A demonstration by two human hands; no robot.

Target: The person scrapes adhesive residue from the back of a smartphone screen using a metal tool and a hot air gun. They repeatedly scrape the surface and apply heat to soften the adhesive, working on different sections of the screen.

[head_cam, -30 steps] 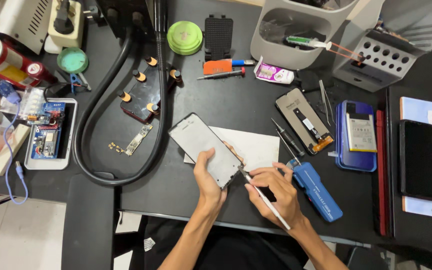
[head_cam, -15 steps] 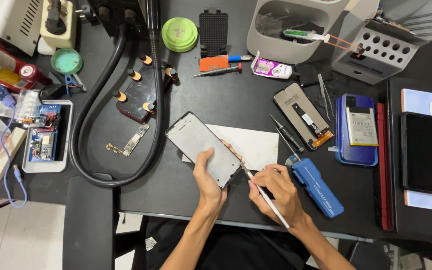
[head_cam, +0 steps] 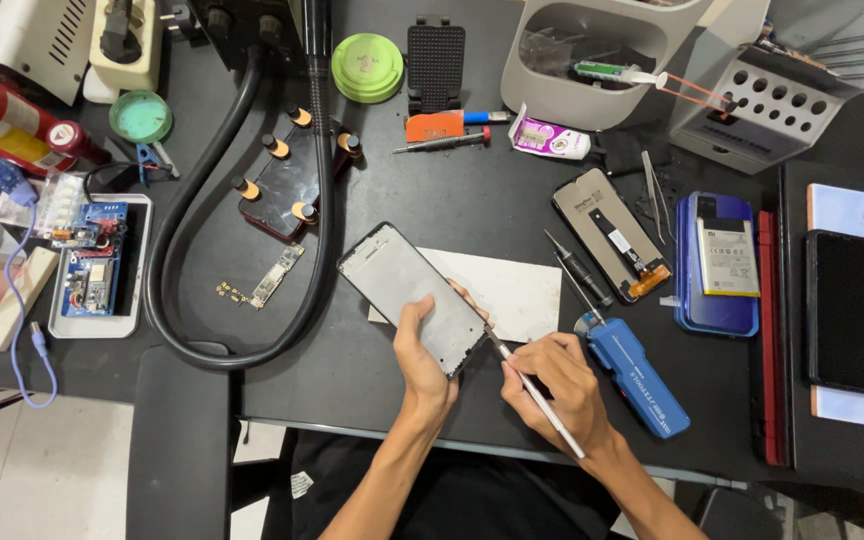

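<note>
My left hand (head_cam: 428, 355) grips the near end of a grey phone frame (head_cam: 407, 290), which slants up to the left over a white sheet (head_cam: 512, 295) on the black bench. My right hand (head_cam: 560, 385) holds a thin white-handled tool (head_cam: 537, 400) like a pen, its tip touching the frame's lower right edge beside my left fingers.
A blue electric screwdriver (head_cam: 637, 375) lies just right of my right hand, with small drivers (head_cam: 577, 270) and a phone screen (head_cam: 607, 232) beyond. A blue phone with battery (head_cam: 717, 265) and a black phone (head_cam: 842, 310) sit far right. A thick black hose (head_cam: 177, 260) loops at left around a small circuit board (head_cam: 275, 277).
The camera view has shifted slightly. Both hands keep their hold on the frame and the tool, with only small movement.
</note>
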